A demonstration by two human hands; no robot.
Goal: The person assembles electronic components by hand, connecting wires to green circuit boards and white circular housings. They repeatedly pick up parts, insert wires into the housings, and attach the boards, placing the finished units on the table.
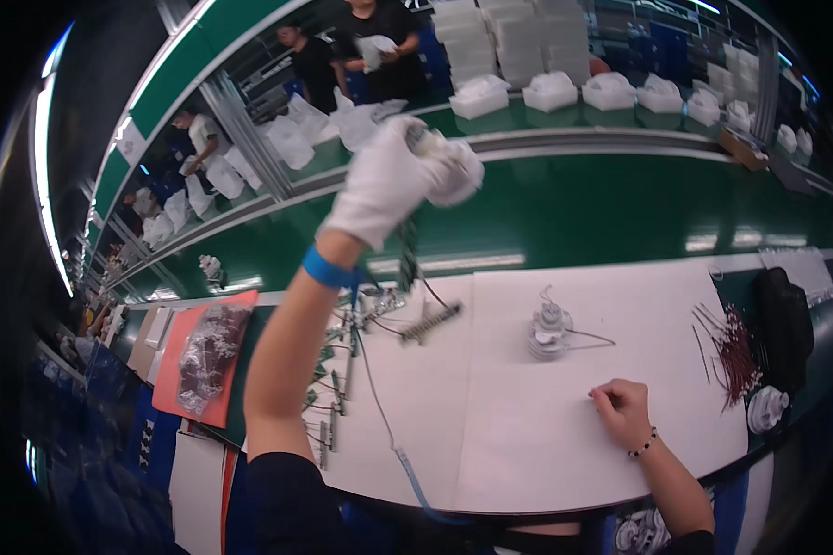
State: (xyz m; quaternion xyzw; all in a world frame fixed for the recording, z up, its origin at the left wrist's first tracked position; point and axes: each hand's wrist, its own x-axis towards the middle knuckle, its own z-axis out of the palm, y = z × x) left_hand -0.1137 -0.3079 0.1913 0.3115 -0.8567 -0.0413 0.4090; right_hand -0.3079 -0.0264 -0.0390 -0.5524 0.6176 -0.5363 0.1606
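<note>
My left hand, in a white glove, is raised above the far side of the white work surface. Its fingers are closed around a blurred, partly hidden greyish-white thing. Below the glove, a smeared dark green strip hangs; I cannot tell whether the hand holds it. A blue wrist strap with a cord circles that wrist. My bare right hand is low over the white surface, fingers curled in and nothing showing in them. Beyond it stands a stack of white round parts with a dark wire.
Small green circuit boards with wires line the surface's left side, near a blurred connector strip. Dark red wires and a black bag are at right. A clear plastic bag lies left. People work beyond the green conveyor.
</note>
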